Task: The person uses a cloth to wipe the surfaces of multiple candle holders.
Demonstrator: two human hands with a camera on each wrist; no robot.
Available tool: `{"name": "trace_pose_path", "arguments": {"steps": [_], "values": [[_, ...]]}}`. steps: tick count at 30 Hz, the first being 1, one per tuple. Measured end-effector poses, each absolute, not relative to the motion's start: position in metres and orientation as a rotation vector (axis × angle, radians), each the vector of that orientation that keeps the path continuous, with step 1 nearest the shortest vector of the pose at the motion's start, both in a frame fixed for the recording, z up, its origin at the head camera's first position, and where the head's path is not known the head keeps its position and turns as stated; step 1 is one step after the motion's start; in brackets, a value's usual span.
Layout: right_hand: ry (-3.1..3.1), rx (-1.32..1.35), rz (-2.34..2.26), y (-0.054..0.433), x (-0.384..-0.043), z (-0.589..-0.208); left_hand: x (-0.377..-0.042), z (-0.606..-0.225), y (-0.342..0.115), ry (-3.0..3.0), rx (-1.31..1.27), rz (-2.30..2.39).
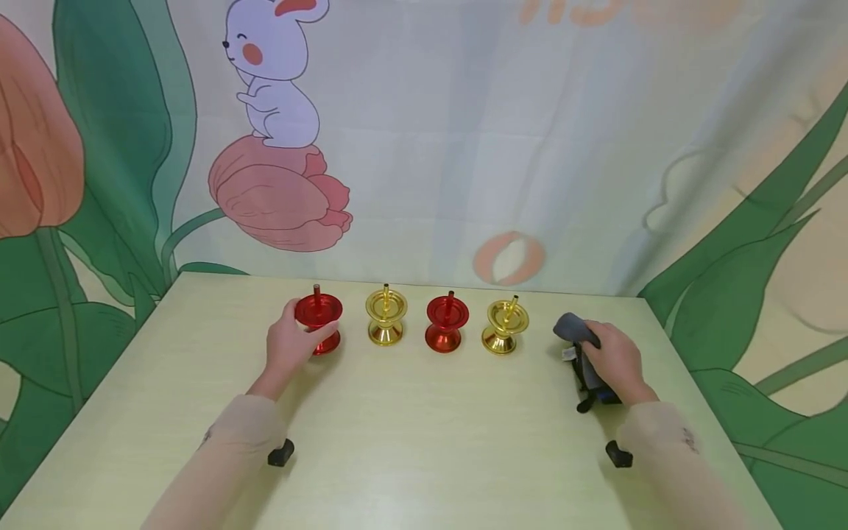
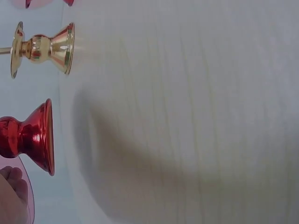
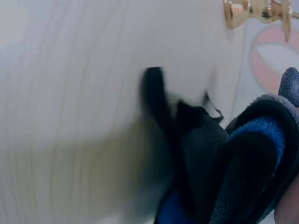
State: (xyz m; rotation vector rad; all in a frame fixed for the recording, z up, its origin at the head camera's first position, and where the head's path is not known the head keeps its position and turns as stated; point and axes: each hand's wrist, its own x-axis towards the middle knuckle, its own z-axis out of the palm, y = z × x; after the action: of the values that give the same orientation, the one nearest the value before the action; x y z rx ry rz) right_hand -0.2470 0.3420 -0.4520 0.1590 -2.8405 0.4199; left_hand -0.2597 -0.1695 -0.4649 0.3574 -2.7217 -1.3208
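Note:
My left hand [image 1: 291,342] grips the leftmost red candle holder [image 1: 319,310], thumb across its front and fingers around its far side. In the left wrist view, this red candle holder [image 2: 32,135] shows its flared base, with curled fingertips [image 2: 16,184] beside it. At the right, my right hand [image 1: 616,357] holds a bunched grey cloth [image 1: 575,328] from above. Seen from the right wrist, the cloth [image 3: 243,163] is folded, with black and blue layers and a dangling black strap [image 3: 156,91].
To the right of the held holder stand a gold candle holder [image 1: 386,309], another red one [image 1: 446,315] and a second gold one [image 1: 506,318], in a row near the back edge of the pale table [image 1: 424,442]. A printed curtain [image 1: 430,147] hangs behind.

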Motion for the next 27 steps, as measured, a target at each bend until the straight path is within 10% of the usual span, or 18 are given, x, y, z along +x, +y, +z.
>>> {"name": "trace_pose_path", "arguments": {"steps": [27], "values": [[-2.519,0.471,0.717,0.298,-0.201,-0.362,-0.212,-0.424,-0.141,-2.565,-0.084,-1.267]]}}
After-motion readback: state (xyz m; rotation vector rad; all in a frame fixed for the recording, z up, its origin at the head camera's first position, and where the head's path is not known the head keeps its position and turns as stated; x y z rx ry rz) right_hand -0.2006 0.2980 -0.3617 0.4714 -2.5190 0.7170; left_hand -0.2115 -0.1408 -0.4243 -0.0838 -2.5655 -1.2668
